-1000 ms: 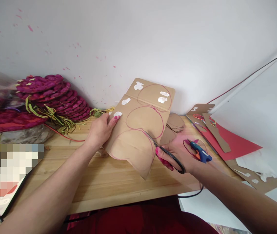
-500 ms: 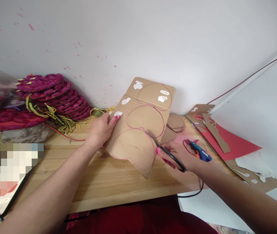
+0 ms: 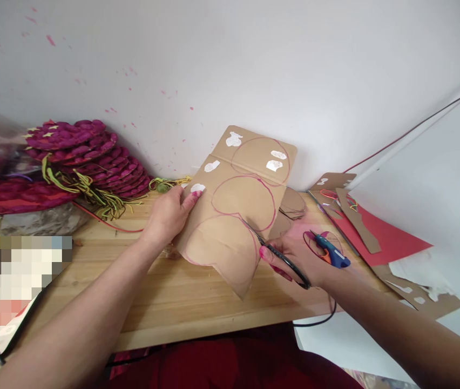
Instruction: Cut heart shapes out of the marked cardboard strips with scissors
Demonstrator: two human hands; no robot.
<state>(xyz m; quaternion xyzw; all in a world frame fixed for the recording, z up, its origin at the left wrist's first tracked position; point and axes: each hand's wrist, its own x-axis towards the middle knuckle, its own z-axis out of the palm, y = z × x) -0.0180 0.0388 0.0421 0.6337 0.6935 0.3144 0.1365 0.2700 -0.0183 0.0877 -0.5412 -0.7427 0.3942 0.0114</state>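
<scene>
My left hand (image 3: 172,213) grips the left edge of a brown cardboard sheet (image 3: 242,200), thumb on top. Pink-red rounded and heart-like outlines are drawn on the sheet, and white torn patches mark its upper part. It is tilted above the table, its lower end cut to a point. In my right hand (image 3: 289,256) is a pair of black-handled scissors (image 3: 297,273), fingers through the handles. Their blades lie in the card between two outlines, near the notch of the middle one; part of the blades is hidden.
A blue glue gun (image 3: 333,254) lies on the wooden table (image 3: 165,308) right of my hand. Beyond it are red paper (image 3: 396,232) and cardboard scraps (image 3: 357,219). Stacked magenta padded discs (image 3: 108,156) with yellow-green strings (image 3: 92,192) stand at left, near a pixelated screen or picture (image 3: 11,292).
The upper part of the cardboard has shifted slightly to the right. Both hands keep nearly the same place, the scissors still in the card.
</scene>
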